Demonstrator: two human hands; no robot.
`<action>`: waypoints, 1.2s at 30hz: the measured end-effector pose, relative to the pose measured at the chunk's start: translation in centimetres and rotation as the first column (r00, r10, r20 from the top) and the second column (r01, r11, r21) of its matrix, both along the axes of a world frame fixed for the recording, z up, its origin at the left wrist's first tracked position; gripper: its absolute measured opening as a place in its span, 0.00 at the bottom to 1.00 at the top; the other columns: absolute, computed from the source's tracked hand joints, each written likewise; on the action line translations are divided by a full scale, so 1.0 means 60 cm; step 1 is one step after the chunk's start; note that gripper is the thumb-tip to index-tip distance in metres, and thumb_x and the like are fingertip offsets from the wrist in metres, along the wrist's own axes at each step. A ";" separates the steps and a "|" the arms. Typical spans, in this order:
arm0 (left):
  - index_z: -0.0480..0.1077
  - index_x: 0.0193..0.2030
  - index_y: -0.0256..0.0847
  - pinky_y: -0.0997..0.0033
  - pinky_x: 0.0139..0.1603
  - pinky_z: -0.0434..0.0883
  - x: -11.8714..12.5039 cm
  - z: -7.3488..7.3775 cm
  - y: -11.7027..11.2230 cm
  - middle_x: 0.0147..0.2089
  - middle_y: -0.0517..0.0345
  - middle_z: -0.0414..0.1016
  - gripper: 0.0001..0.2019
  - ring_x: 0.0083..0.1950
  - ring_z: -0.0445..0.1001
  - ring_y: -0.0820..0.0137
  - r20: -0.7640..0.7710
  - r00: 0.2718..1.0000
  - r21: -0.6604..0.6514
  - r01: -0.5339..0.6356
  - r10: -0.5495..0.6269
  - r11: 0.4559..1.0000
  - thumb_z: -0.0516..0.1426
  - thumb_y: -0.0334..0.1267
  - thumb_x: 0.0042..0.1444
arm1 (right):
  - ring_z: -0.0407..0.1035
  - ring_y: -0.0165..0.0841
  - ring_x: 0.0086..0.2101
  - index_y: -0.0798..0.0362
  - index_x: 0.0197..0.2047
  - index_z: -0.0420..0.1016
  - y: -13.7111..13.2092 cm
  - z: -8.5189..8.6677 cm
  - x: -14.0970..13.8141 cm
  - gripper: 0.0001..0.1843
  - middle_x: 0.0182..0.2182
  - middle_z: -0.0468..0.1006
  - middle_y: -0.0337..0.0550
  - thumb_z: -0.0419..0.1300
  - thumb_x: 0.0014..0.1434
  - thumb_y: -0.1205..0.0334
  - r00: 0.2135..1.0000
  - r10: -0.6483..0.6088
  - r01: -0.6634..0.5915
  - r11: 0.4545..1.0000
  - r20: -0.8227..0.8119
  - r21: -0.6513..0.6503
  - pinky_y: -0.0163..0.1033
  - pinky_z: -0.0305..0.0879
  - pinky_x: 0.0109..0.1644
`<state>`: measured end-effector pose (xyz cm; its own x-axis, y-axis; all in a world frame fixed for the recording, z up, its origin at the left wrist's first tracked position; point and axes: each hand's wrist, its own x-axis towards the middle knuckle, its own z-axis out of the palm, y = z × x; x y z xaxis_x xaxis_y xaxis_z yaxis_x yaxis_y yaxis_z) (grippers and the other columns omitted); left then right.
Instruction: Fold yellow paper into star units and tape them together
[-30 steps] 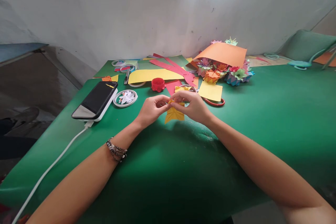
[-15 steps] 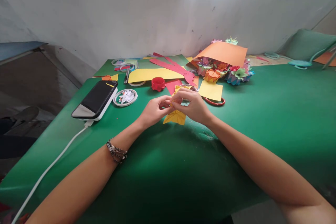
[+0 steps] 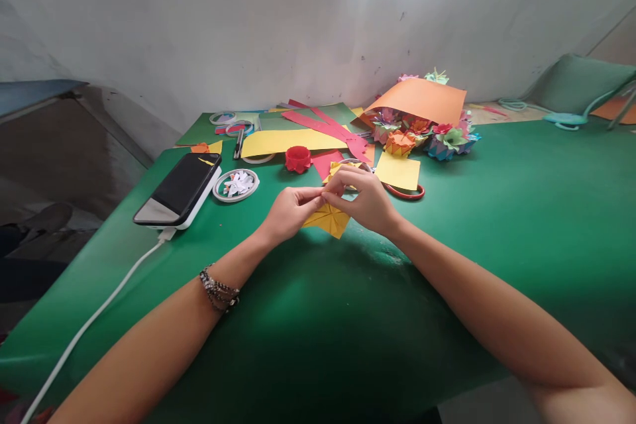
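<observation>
Yellow folded paper (image 3: 328,221) is over the desk (image 3: 521,225), pinched in the grip of both the left hand (image 3: 288,213) and the right hand (image 3: 366,200), whose meeting fingertips hide its upper part. I cannot tell whether the yellow bit (image 3: 334,171) half covered by the right hand belongs to it. The scissors (image 3: 408,195) lie partly under a yellow square (image 3: 397,171), and the cable (image 3: 85,327) is cut off at lower left.

Cool glare high on the wall (image 3: 248,33), dark shadow across the near table (image 3: 318,344), blurry lower corners.
</observation>
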<state>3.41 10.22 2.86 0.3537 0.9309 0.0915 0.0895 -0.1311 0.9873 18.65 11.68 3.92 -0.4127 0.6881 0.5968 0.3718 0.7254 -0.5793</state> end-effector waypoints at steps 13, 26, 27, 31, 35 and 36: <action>0.76 0.35 0.35 0.69 0.37 0.69 -0.003 0.005 0.002 0.33 0.53 0.78 0.20 0.37 0.73 0.64 0.100 0.988 -0.023 -0.118 0.120 0.993 0.62 0.49 0.38 | 0.64 0.25 0.32 0.54 0.35 0.71 0.018 0.003 0.020 0.07 0.30 0.69 0.38 0.57 0.51 0.63 0.925 0.166 -0.322 0.818 -0.341 -0.476 0.32 0.63 0.35; 0.70 0.28 0.36 0.79 0.23 0.65 0.003 0.015 -0.006 0.21 0.62 0.72 0.17 0.23 0.68 0.76 0.140 0.982 -0.024 -0.126 0.128 0.992 0.63 0.48 0.36 | 0.64 0.22 0.27 0.55 0.31 0.70 0.022 -0.002 0.016 0.12 0.26 0.70 0.34 0.64 0.44 0.58 0.808 0.180 -0.569 0.487 -0.561 -0.663 0.28 0.60 0.29; 0.70 0.27 0.36 0.78 0.23 0.65 0.003 0.014 -0.006 0.21 0.61 0.72 0.17 0.23 0.68 0.76 0.129 0.983 -0.018 -0.130 0.132 0.991 0.63 0.48 0.36 | 0.65 0.23 0.27 0.55 0.31 0.70 0.023 -0.003 0.015 0.13 0.26 0.70 0.34 0.64 0.43 0.58 0.804 0.182 -0.575 0.477 -0.566 -0.665 0.29 0.60 0.30; 0.69 0.26 0.36 0.76 0.26 0.66 0.003 0.012 -0.005 0.23 0.60 0.72 0.16 0.27 0.70 0.73 0.087 0.990 0.026 -0.116 0.113 0.993 0.62 0.49 0.38 | 0.64 0.22 0.26 0.55 0.31 0.68 0.023 -0.006 0.015 0.14 0.26 0.69 0.34 0.65 0.42 0.58 0.797 0.183 -0.589 0.446 -0.575 -0.674 0.29 0.60 0.29; 0.68 0.29 0.37 0.75 0.27 0.66 0.004 0.008 -0.006 0.24 0.60 0.72 0.16 0.28 0.71 0.72 0.086 0.992 0.047 -0.093 0.089 0.995 0.61 0.48 0.40 | 0.64 0.22 0.26 0.54 0.30 0.66 0.021 -0.004 0.016 0.15 0.25 0.69 0.33 0.66 0.42 0.59 0.788 0.199 -0.607 0.412 -0.583 -0.680 0.28 0.59 0.28; 0.68 0.30 0.37 0.75 0.27 0.66 0.004 0.007 -0.006 0.23 0.60 0.72 0.16 0.27 0.70 0.73 0.089 0.992 0.044 -0.091 0.087 0.995 0.61 0.48 0.41 | 0.64 0.22 0.26 0.54 0.30 0.65 0.021 -0.004 0.016 0.15 0.25 0.69 0.33 0.66 0.42 0.59 0.787 0.203 -0.609 0.409 -0.583 -0.679 0.28 0.59 0.28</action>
